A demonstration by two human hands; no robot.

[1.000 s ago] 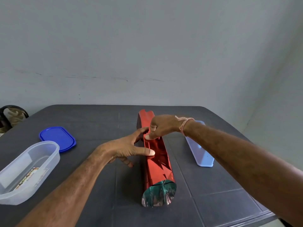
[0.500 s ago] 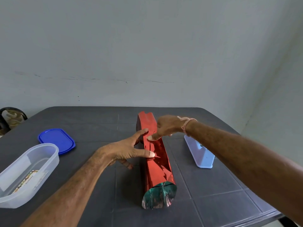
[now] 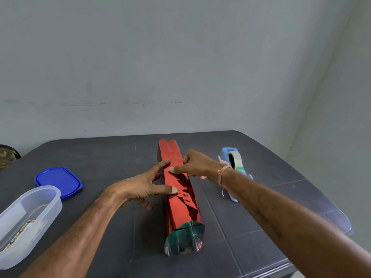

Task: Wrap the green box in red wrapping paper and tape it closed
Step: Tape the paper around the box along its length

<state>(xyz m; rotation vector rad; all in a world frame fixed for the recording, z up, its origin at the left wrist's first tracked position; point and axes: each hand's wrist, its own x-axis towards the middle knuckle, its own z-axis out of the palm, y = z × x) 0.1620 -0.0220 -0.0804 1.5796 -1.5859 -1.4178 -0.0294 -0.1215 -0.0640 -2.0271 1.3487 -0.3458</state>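
At the near left edge of the dark table (image 3: 100,153) sits a clear plastic container (image 3: 26,223), with its blue lid (image 3: 58,180) lying flat just beyond it. Both are well apart from the work, probably set aside so the middle stays free for folding. Next comes the left hand (image 3: 138,187), fingers spread wide. Its thumb and forefinger press against the left side and top of the red wrapping paper (image 3: 180,199), and the other fingers rest by the table. It grips nothing and seems to be there to steady the long parcel so the overlap cannot spring apart. The parcel runs from near to far down the middle of the table. The green box (image 3: 184,237) is inside it, and green shows only at the unfolded near end, so both ends appear yet to be closed. The right hand (image 3: 198,165) reaches over from the right onto the seam on top, thumb laid flat along it and fingers bent. Whether they pinch the paper's edge or merely press it down is not clear from this angle. Just right of that wrist stands the pale blue tape dispenser (image 3: 233,159), near enough to reach without letting the seam go.
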